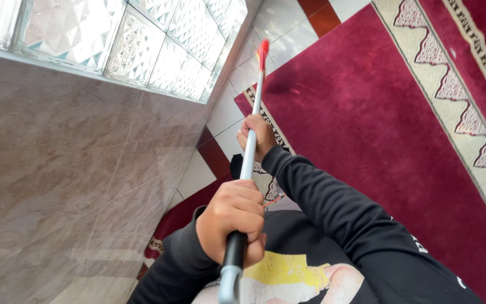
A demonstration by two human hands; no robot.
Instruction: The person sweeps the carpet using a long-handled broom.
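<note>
My left hand (233, 220) and right hand (257, 135) both grip the long grey pole (248, 155), its red tip (262, 52) over the crimson carpet (367, 112), beside the marble wall (68, 180).

The left hand (234, 220) sits close to the body, its fingers (248, 217) curled in a tight fist with the knuckles turned up and the wrist emerging from a dark sleeve bent at the elbow. The right hand (259, 137) is farther out, its arm stretched nearly straight in a long black sleeve that runs back across the chest. Its fingers wrap closed as well, thumb side toward the camera, both hands lined up one ahead of the other.
</note>
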